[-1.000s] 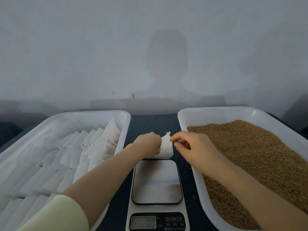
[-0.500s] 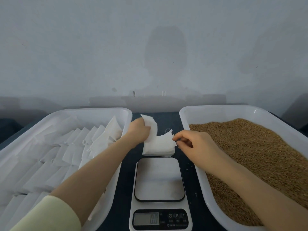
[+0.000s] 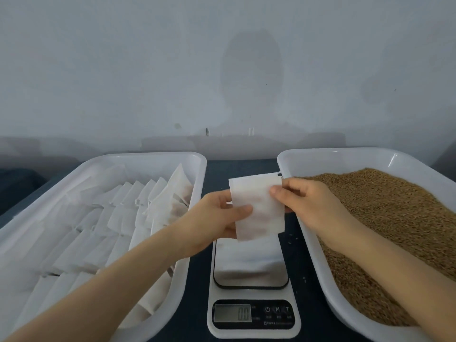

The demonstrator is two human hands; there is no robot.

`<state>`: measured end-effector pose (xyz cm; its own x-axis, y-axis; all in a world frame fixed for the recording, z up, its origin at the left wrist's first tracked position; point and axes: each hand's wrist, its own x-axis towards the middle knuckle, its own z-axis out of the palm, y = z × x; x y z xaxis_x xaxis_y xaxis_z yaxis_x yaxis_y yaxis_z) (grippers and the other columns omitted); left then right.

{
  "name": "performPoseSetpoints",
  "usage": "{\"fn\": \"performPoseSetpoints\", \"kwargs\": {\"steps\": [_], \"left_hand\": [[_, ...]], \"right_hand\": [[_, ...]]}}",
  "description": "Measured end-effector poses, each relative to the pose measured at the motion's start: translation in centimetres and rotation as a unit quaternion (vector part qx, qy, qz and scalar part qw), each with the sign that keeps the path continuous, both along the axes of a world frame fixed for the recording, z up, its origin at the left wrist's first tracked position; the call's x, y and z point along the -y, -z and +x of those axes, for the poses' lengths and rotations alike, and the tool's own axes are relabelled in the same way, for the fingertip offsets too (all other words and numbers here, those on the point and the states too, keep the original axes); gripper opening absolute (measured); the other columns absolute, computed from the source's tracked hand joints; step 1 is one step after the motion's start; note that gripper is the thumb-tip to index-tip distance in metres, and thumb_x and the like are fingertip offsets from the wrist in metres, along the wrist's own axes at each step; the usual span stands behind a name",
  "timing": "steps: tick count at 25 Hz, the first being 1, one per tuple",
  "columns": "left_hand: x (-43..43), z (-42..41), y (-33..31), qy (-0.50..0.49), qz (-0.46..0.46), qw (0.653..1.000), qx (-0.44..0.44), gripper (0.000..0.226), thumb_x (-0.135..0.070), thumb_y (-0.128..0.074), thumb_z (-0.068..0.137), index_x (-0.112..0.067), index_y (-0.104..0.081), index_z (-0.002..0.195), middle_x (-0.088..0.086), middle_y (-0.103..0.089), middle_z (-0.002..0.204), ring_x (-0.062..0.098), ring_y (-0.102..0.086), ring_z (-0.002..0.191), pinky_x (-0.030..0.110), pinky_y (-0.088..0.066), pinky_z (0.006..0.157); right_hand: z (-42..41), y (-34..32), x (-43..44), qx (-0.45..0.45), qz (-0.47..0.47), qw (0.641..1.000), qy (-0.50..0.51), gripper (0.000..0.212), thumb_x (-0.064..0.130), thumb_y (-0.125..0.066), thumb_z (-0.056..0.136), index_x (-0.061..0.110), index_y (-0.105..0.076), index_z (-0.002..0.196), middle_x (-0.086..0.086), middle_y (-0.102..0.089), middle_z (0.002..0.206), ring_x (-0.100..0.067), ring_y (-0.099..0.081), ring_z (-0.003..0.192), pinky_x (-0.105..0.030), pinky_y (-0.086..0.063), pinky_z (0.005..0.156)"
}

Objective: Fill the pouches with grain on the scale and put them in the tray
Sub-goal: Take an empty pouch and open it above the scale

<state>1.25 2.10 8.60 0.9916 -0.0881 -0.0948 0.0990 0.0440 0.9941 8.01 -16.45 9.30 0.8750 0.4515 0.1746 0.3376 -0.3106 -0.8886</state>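
A flat white pouch (image 3: 256,206) hangs above the far end of the scale (image 3: 251,272), held by both hands. My left hand (image 3: 217,215) pinches its left edge between thumb and fingers. My right hand (image 3: 313,201) pinches its upper right part near the drawstring. The scale's steel platform is bare and its display reads 0.0. Brown grain (image 3: 385,218) fills the white tray (image 3: 328,154) on the right. The white tray (image 3: 153,156) on the left holds several rows of white pouches (image 3: 111,213).
The trays and scale sit on a dark blue tabletop (image 3: 197,280). A few loose grains lie on it beside the scale. A pale wall stands close behind the trays.
The crumpled pouch has been spread flat and lifted. My left hand moved from its top to its left edge, and my right hand now pinches its upper right part.
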Motion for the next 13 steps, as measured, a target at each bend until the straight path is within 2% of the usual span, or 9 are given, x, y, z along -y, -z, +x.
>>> {"fn": "performPoseSetpoints", "kwargs": {"steps": [2, 4, 5, 7, 9, 13], "left_hand": [[-0.01, -0.01, -0.06, 0.005, 0.003, 1.000, 0.005, 0.024, -0.032, -0.062, 0.085, -0.019, -0.072, 0.102, 0.007, -0.073, 0.105, 0.022, -0.070, 0.097, 0.031, -0.057, 0.076], [-0.20, 0.02, -0.25, -0.014, -0.008, 1.000, -0.001, 0.038, -0.049, -0.058, 0.079, -0.021, -0.076, 0.097, 0.006, -0.073, 0.102, 0.021, -0.070, 0.097, 0.029, -0.057, 0.077], [-0.28, -0.02, -0.24, -0.026, 0.011, 1.000, -0.004, 0.038, -0.050, -0.058, 0.079, -0.022, -0.076, 0.096, 0.004, -0.074, 0.099, 0.018, -0.070, 0.094, 0.027, -0.056, 0.076], [-0.36, -0.09, 0.17, -0.031, 0.083, 0.996, 0.002, 0.023, -0.039, -0.062, 0.087, -0.022, -0.077, 0.093, 0.000, -0.074, 0.091, 0.012, -0.068, 0.085, 0.021, -0.054, 0.071], [-0.19, -0.25, 0.39, -0.014, 0.134, 0.991, 0.017, 0.017, -0.029, -0.061, 0.091, -0.021, -0.076, 0.091, -0.001, -0.073, 0.088, 0.010, -0.068, 0.081, 0.022, -0.055, 0.072], [0.15, -0.29, 0.28, -0.017, 0.157, 0.987, 0.015, 0.018, -0.031, -0.062, 0.089, -0.018, -0.076, 0.089, -0.002, -0.074, 0.085, 0.011, -0.069, 0.080, 0.024, -0.055, 0.071]], "right_hand": [[-0.08, 0.04, 0.09, 0.025, -0.026, 0.999, -0.004, 0.017, 0.032, -0.057, 0.092, 0.023, -0.069, 0.082, 0.013, -0.070, 0.075, -0.001, -0.064, 0.069, -0.019, -0.050, 0.067], [-0.16, 0.15, 0.03, 0.067, -0.087, 0.994, -0.010, 0.026, 0.027, -0.054, 0.095, 0.024, -0.060, 0.070, 0.019, -0.060, 0.059, 0.003, -0.054, 0.055, -0.012, -0.040, 0.053], [-0.19, 0.21, 0.02, 0.080, -0.106, 0.991, -0.014, 0.031, 0.025, -0.052, 0.096, 0.025, -0.054, 0.066, 0.021, -0.056, 0.054, 0.004, -0.050, 0.051, -0.011, -0.038, 0.050], [-0.31, 0.36, 0.00, 0.103, -0.132, 0.986, -0.023, 0.037, 0.025, -0.050, 0.096, 0.027, -0.045, 0.060, 0.022, -0.052, 0.050, 0.003, -0.048, 0.047, -0.011, -0.037, 0.047], [-0.49, 0.45, -0.10, 0.125, -0.158, 0.979, -0.030, 0.037, 0.027, -0.050, 0.096, 0.024, -0.043, 0.059, 0.016, -0.051, 0.050, 0.000, -0.047, 0.047, -0.013, -0.036, 0.048], [-0.27, 0.70, -0.15, 0.144, -0.177, 0.973, -0.016, 0.036, 0.024, -0.053, 0.092, 0.008, -0.041, 0.063, 0.002, -0.040, 0.052, -0.008, -0.035, 0.047, -0.023, -0.030, 0.049]]}}
